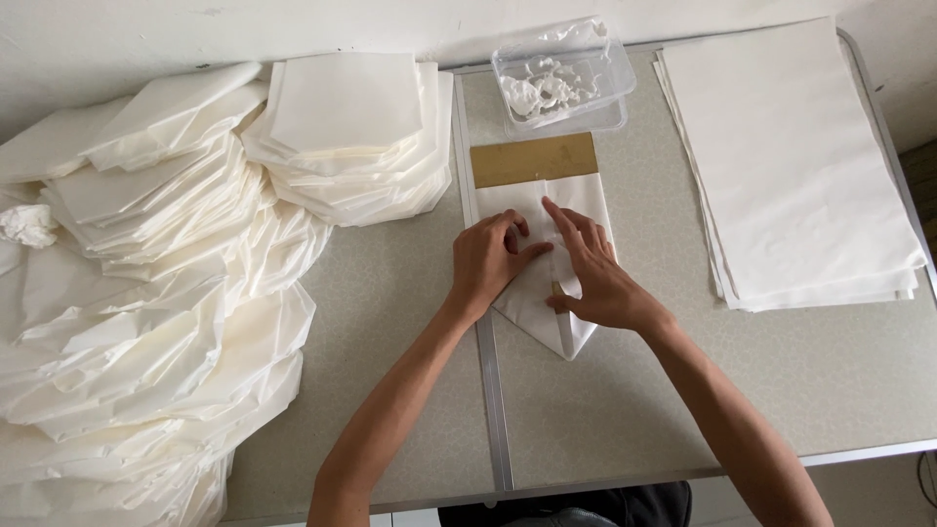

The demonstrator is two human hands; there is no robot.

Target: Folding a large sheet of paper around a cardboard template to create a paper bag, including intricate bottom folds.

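Hands [542, 263] flat, fingers spread, pressing folded white paper [586, 200], hiding its centre; its tip visible.

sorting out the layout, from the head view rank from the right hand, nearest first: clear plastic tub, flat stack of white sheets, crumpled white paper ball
From the right hand:
1. Clear plastic tub, straight beyond it.
2. Flat stack of white sheets, to its right.
3. Crumpled white paper ball, far left.

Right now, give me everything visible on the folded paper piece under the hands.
The folded white paper piece lies flat on the grey table, just right of the table's metal seam. Its near end is folded to a point toward the person; its far end butts a gold-brown rectangle of card. A centre seam runs along its length. The left hand and right hand both press on its middle, fingers meeting. It looks thin and creased.
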